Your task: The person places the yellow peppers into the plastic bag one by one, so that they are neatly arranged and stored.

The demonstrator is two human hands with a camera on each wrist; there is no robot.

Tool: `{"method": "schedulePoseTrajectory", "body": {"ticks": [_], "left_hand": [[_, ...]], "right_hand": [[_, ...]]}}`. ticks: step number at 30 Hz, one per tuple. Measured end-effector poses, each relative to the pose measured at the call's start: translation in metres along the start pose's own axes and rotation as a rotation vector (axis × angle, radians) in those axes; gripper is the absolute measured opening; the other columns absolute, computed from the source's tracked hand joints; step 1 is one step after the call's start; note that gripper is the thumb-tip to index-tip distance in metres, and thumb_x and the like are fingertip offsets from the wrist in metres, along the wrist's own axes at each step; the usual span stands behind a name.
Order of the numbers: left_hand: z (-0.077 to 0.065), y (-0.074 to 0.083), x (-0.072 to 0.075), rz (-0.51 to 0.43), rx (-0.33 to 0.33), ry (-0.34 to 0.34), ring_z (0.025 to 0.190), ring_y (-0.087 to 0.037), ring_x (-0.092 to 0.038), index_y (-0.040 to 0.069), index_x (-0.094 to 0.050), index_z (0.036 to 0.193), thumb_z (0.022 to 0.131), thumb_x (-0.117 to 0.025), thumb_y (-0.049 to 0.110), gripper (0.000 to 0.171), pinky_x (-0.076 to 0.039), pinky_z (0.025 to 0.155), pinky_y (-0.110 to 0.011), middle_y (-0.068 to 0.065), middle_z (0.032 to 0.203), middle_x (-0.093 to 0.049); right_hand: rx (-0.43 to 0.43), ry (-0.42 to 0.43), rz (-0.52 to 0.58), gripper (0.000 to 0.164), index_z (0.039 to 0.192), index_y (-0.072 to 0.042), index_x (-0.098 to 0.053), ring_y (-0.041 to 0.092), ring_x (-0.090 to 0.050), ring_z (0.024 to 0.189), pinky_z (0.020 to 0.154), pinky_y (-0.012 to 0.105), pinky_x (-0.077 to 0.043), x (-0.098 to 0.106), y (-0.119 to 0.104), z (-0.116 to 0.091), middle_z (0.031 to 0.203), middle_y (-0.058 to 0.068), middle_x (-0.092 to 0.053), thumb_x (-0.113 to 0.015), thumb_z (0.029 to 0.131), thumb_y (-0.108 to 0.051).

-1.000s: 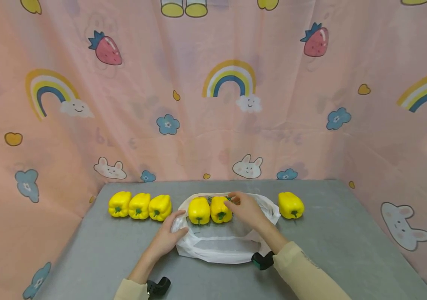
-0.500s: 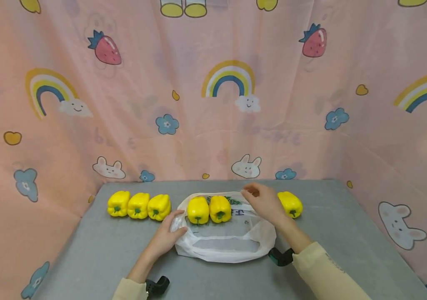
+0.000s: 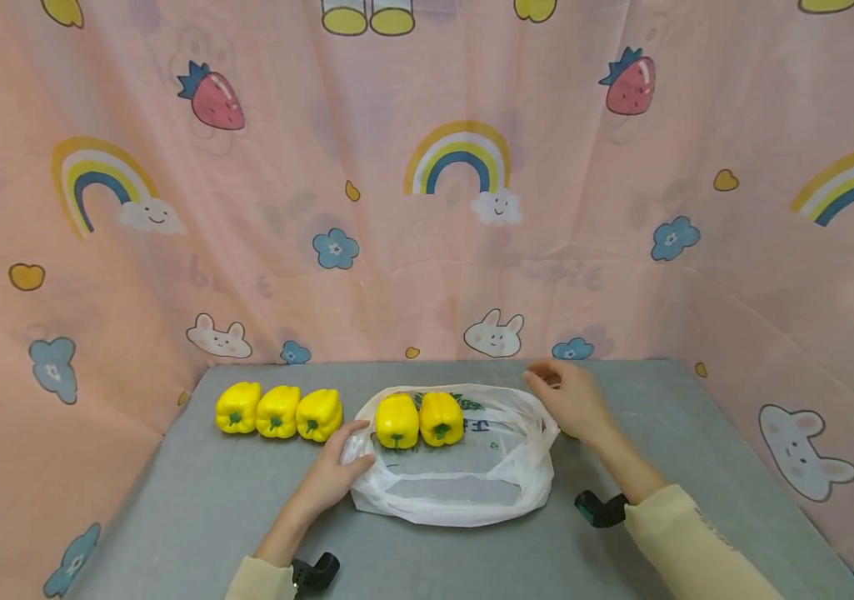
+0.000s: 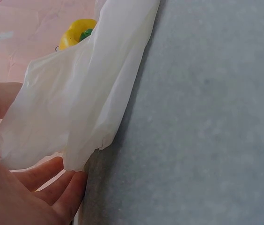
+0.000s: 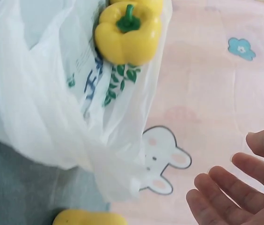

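Observation:
A white plastic bag (image 3: 456, 504) lies with its mouth spread, and two yellow bell peppers (image 3: 397, 421) sit side by side in it. My left hand (image 3: 332, 475) rests against the bag's left rim, thumb and fingers apart; in the left wrist view, relaxed fingers (image 4: 71, 187) touch the white plastic. My right hand (image 3: 569, 404) hovers beyond the bag's right rim, fingers loosely bent, holding nothing. Beneath it a single bell pepper is almost wholly hidden in the head view; its top edge, the yellow pepper (image 5: 90, 218), shows low in the right wrist view.
Left of the bag, three yellow bell peppers (image 3: 278, 412) stand in a row on the grey table (image 3: 194, 517). A pink patterned curtain (image 3: 427, 275) rises behind the table and along both sides.
My right hand has let go of the right-hand pepper in the bag and moved right, over the lone pepper. My left hand stays at the bag's left rim.

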State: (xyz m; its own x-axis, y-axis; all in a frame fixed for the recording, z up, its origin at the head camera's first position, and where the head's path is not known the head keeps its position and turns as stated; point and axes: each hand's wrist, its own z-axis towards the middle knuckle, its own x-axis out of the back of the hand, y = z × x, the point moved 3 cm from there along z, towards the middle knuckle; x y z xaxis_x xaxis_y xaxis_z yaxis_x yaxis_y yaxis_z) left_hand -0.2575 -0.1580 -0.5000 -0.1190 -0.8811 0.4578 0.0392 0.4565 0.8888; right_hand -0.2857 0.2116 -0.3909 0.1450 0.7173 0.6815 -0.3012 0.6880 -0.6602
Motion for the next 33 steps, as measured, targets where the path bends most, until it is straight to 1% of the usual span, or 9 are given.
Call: {"method": "schedulePoseTrajectory", "body": {"ticks": [5,11,16,22,27,33], "left_hand": [[0.000,0.001,0.000,0.006,-0.006,0.000,0.147,-0.043,-0.029,0.017,-0.050,0.147,0.098,-0.068,0.023,0.053,-0.019,0.114,-0.072,-0.017,0.158,-0.037],[0.000,0.000,0.000,0.009,-0.006,-0.003,0.147,-0.042,-0.029,0.017,-0.050,0.147,0.098,-0.067,0.023,0.052,-0.019,0.115,-0.071,-0.017,0.159,-0.037],[0.000,0.001,0.000,0.016,-0.039,0.002,0.146,-0.042,-0.031,0.015,-0.051,0.145,0.098,-0.068,0.022,0.050,-0.020,0.115,-0.070,-0.018,0.157,-0.039],[0.001,0.000,0.001,0.016,-0.053,0.007,0.146,-0.042,-0.031,0.015,-0.052,0.144,0.098,-0.068,0.022,0.050,-0.021,0.115,-0.069,-0.019,0.156,-0.039],[0.001,-0.001,0.001,0.018,-0.060,0.007,0.145,-0.042,-0.032,0.015,-0.052,0.144,0.098,-0.068,0.022,0.050,-0.022,0.114,-0.070,-0.019,0.156,-0.040],[0.001,0.000,0.001,0.011,-0.052,0.007,0.146,-0.043,-0.031,0.016,-0.052,0.144,0.097,-0.068,0.022,0.050,-0.021,0.115,-0.070,-0.020,0.156,-0.039]], "right_hand": [[-0.010,0.027,0.004,0.034,0.125,0.004,-0.065,0.038,-0.064,0.106,0.093,0.055,-0.052,0.009,0.013,-0.002,0.117,0.021,-0.068,-0.061,0.104,-0.023],[-0.023,0.054,-0.011,0.038,0.127,0.005,-0.063,0.042,-0.061,0.110,0.098,0.058,-0.049,0.016,0.033,-0.006,0.121,0.025,-0.066,-0.060,0.104,-0.024],[-0.035,0.074,-0.026,0.040,0.129,0.006,-0.062,0.045,-0.059,0.113,0.100,0.060,-0.047,0.019,0.050,-0.008,0.125,0.028,-0.063,-0.060,0.104,-0.026],[-0.060,0.060,-0.036,0.045,0.131,0.008,-0.059,0.048,-0.053,0.118,0.102,0.064,-0.042,0.021,0.064,-0.012,0.132,0.032,-0.057,-0.058,0.104,-0.028],[-0.078,0.057,-0.050,0.046,0.131,0.010,-0.059,0.051,-0.052,0.118,0.099,0.066,-0.042,0.020,0.078,-0.016,0.131,0.034,-0.055,-0.060,0.104,-0.027],[-0.155,0.019,-0.043,0.052,0.135,0.010,-0.056,0.051,-0.051,0.119,0.099,0.065,-0.043,0.016,0.097,-0.018,0.134,0.035,-0.052,-0.058,0.104,-0.032]]}}
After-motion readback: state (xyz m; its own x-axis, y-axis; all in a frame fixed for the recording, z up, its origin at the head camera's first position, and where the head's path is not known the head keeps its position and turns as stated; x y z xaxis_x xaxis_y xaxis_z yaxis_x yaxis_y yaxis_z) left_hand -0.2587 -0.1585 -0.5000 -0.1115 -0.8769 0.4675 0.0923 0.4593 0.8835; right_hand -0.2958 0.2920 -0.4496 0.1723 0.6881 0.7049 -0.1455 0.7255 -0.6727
